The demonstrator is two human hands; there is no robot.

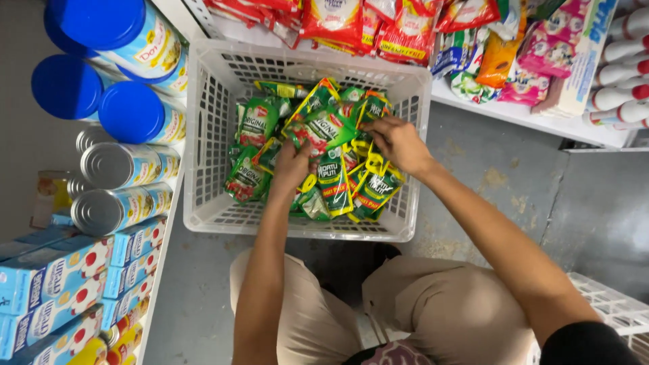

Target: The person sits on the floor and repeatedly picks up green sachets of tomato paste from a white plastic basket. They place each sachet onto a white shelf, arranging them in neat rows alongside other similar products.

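Both hands reach into the white basket (203, 135) on the floor, the left hand (292, 165) and right hand (399, 143) each with fingers grasping green sachets (324, 128) piled inside.

The person has bare forearms, beige trousers (439, 311) over both knees, a black short sleeve (591, 345) on the right arm, and a patterned shirt hem (395, 353).
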